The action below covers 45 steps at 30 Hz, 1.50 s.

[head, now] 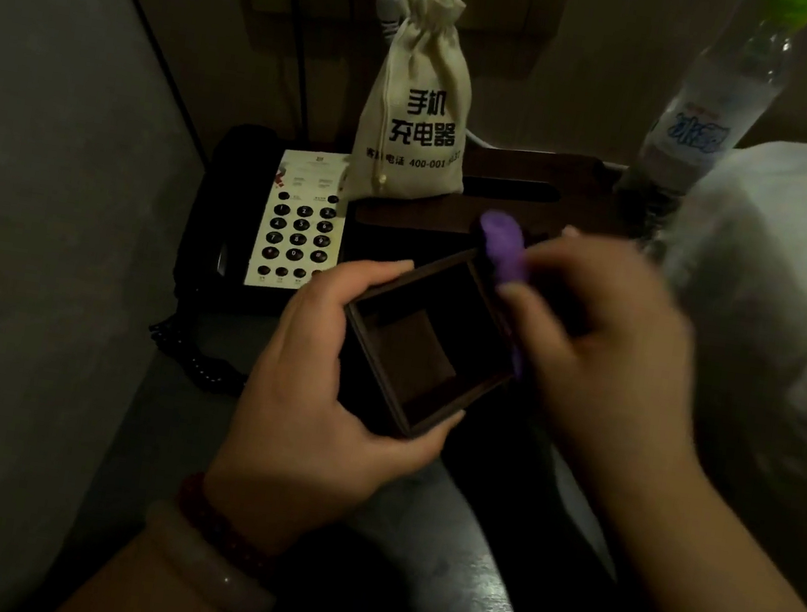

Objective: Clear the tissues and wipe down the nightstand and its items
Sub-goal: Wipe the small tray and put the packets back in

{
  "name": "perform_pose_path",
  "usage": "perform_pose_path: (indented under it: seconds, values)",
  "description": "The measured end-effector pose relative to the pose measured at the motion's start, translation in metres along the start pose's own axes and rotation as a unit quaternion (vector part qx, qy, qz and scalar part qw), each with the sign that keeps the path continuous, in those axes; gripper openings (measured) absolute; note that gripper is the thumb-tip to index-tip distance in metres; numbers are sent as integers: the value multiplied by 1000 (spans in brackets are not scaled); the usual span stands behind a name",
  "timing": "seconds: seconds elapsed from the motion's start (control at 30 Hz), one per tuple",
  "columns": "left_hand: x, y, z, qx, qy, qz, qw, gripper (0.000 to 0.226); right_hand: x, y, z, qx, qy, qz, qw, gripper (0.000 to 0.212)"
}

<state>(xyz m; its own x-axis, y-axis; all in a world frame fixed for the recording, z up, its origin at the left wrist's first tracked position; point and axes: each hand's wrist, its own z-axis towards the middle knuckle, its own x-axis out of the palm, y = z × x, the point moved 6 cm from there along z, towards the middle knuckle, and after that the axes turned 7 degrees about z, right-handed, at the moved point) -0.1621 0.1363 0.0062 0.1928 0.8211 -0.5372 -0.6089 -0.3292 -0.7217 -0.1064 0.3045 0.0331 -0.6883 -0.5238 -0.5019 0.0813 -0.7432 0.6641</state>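
My left hand (324, 377) grips a small dark square wooden box (429, 346), open side up and tilted, held above the front of the dark nightstand (496, 593). My right hand (608, 350), blurred, pinches a purple cloth (502, 252) draped over the box's right rim. The box's inside looks empty. No loose tissues are visible.
A black desk phone (293, 228) with a coiled cord lies at the left. Behind stand a beige drawstring pouch (416, 110), a dark wooden tissue box (511, 191) and a clear water bottle (704, 104). White bedding (782, 286) is at the right, a grey wall at the left.
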Motion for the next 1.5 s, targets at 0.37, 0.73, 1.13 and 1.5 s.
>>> perform_pose_path:
  seconds: [0.37,0.73,1.13,1.5]
  values:
    - [-14,-1,0,11,-11,-47,999,85,21,-18,-4,-31,321,-83,943,60]
    - [-13,-1,11,16,68,328,942,92,30,-12,-11,-137,192,-110,966,22]
    - [-24,4,12,-8,4,309,951,74,41,32,-27,-99,200,-212,951,61]
    - [-16,-1,5,23,-24,305,952,68,57,9,-32,-39,201,-245,948,52]
